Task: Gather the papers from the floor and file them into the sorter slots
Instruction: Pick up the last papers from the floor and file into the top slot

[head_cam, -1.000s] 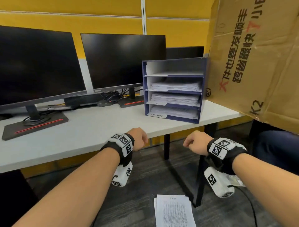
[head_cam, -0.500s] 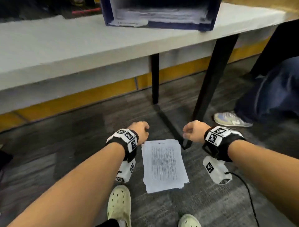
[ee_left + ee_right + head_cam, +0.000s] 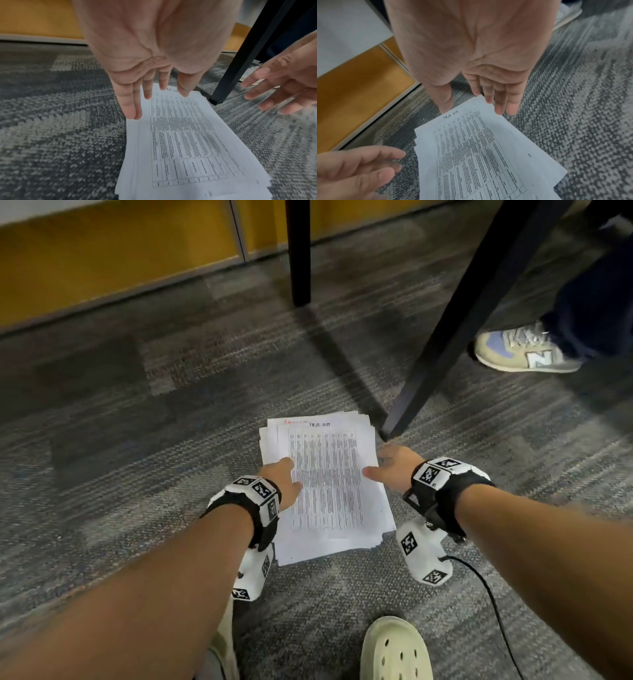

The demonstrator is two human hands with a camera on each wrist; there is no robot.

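- Grey patterned carpet floor: it carries the loose stack of white printed paper sheets, the landmark for every position given below. The sorter is not in view.
- Yellow wall panel with pale skirting: runs beyond the far edge of the stack, well apart from it.
- Slanted black metal worktop leg: its foot meets the floor just beside the far right corner of the stack. A second, upright black leg stands farther beyond the stack.
- Stack condition: the sheets lie flat, printed tables up, with their edges fanned out of line. Squaring is judged necessary before filing.
- Left hand: placed at the left long edge of the stack, fingers straight and close together, pointing down towards the margin. It holds nothing. Contact with the paper cannot be confirmed.
- Right hand: placed at the right long edge, fingers extended and slightly spread above the far right corner, thumb towards the sheet. It holds nothing.
- Reason for placement, as judged: one hand on each long edge lets both press inward, align the sheets, then slide under and lift the stack as a unit.
- Risk, as judged: lower sheets may stay on the carpet if only the top ones are caught.
- Cream perforated clog: on the floor near the near edge of the stack.
- Beige and blue sneaker: another person's, well apart to the right, past the slanted leg.
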